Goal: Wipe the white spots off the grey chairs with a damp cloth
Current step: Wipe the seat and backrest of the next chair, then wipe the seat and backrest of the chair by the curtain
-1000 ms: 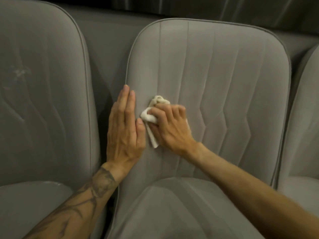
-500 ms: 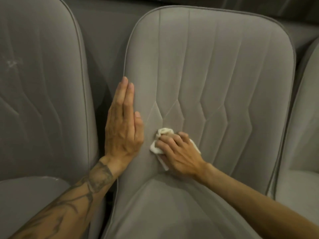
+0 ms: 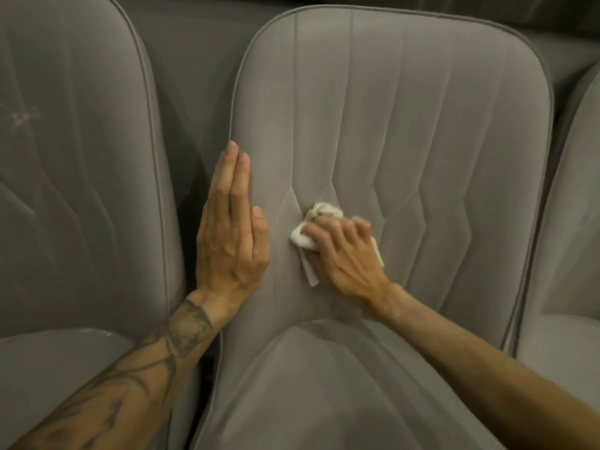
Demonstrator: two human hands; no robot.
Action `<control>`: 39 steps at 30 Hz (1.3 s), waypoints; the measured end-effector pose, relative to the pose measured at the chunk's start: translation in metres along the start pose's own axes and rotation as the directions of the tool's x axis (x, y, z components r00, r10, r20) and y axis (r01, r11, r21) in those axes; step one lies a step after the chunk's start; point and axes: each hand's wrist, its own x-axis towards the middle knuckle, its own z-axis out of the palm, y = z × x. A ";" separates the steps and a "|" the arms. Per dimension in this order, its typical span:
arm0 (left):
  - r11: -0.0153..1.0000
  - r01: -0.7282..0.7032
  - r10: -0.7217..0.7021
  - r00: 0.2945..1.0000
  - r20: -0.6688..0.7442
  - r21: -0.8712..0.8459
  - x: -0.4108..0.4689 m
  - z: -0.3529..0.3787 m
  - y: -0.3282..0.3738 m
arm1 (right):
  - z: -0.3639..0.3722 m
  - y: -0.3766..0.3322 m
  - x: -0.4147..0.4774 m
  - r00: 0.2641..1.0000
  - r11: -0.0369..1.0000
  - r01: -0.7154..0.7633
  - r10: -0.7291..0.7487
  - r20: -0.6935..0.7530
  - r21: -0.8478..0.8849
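- A crumpled white cloth (image 3: 313, 228) is bunched under the right hand (image 3: 344, 254) and pressed against the lower backrest of the middle grey chair (image 3: 406, 125), just above the seat cushion.
- The cloth is gripped by curled fingers; a flat corner is left showing below the hand.
- The left hand (image 3: 232, 235) is laid flat and open, fingers together, along the left edge of the same backrest, near the cloth but apart from it.
- Faint white marks (image 3: 21, 120) are seen on the backrest of the chair to the left.
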 end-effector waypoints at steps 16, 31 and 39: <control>0.987 0.158 -0.144 0.944 0.297 -0.022 -0.033 -0.058 0.014 | -0.025 -0.027 0.134 0.964 0.960 -0.207 0.233 -0.130 0.187; 0.952 0.297 -0.269 0.674 0.688 0.082 -0.155 -0.157 0.031 | -0.037 -0.155 -0.003 0.935 0.962 -0.074 -0.024 0.353 0.262; 0.954 0.170 -0.290 0.733 0.615 0.248 -0.186 -0.234 0.024 | -0.078 -0.251 -0.022 0.883 0.804 -0.332 0.080 0.463 0.494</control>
